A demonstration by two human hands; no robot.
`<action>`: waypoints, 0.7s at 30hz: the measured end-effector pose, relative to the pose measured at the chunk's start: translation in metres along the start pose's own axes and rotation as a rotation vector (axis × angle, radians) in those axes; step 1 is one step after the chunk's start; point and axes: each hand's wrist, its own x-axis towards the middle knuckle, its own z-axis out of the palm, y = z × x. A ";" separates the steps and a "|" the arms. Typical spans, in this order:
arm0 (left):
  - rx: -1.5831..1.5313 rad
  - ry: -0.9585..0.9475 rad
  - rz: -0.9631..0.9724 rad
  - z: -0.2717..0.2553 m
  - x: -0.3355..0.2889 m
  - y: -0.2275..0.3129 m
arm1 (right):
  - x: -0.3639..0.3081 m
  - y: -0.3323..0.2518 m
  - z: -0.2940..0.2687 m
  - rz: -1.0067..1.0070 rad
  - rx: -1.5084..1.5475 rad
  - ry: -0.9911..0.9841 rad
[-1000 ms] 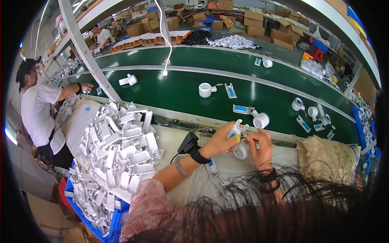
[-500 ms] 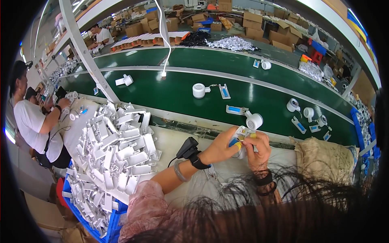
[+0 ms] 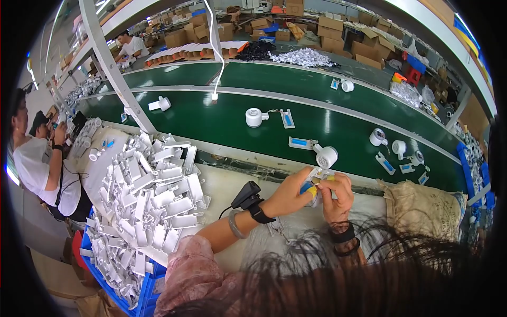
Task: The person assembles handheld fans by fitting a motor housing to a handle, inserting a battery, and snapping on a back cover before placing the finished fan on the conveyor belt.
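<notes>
My left hand point(image 3: 290, 193) is closed around a small white plastic housing point(image 3: 319, 173) with a blue piece showing in it. My right hand point(image 3: 338, 199) pinches at the same housing from the other side. Yellow covers sit on some fingertips of both hands, which nearly meet. What lies between the fingertips is too small to make out. Just beyond my hands, on the green conveyor belt point(image 3: 211, 119), lies a white round fan-like unit point(image 3: 326, 157) joined to a flat holder with a blue cell point(image 3: 301, 142).
A tall heap of white plastic housings point(image 3: 153, 185) spreads on the left of the bench, over a blue bin point(image 3: 108, 285). A woven sack point(image 3: 422, 208) lies at the right. A white cable point(image 3: 219, 68) hangs over the belt. A co-worker point(image 3: 45, 164) works at far left.
The round units on the belt have shifted slightly left. The co-worker at far left has leaned and moved their hands. My hands stay almost in place around the housing.
</notes>
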 end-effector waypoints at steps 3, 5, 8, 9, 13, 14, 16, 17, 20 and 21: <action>-0.021 0.026 0.072 0.003 -0.001 -0.006 | 0.002 0.000 0.000 0.001 0.003 -0.002; -0.037 0.051 0.150 0.003 0.000 -0.006 | 0.002 0.000 -0.001 0.001 0.001 -0.008; -0.090 0.005 0.153 0.003 -0.001 -0.004 | 0.002 0.000 -0.001 0.005 0.003 -0.005; -0.073 0.021 0.133 0.004 -0.001 -0.004 | 0.004 -0.002 -0.002 -0.010 -0.009 -0.011; -0.070 0.059 0.122 0.008 -0.002 -0.003 | 0.004 -0.001 -0.002 -0.037 -0.027 -0.015; -0.073 0.057 0.123 0.009 -0.002 -0.004 | 0.005 -0.002 -0.003 -0.037 -0.030 -0.015; -0.044 0.073 0.151 0.010 -0.001 -0.008 | 0.005 -0.003 -0.004 -0.029 -0.042 -0.019; -0.044 0.073 0.150 0.010 -0.002 -0.008 | 0.004 -0.003 -0.003 -0.028 -0.041 -0.019; -0.080 0.069 0.049 0.010 -0.004 -0.008 | 0.003 -0.002 0.000 -0.027 -0.035 -0.016; -0.044 0.107 0.078 0.010 -0.004 -0.010 | 0.003 -0.004 0.002 -0.043 -0.046 -0.015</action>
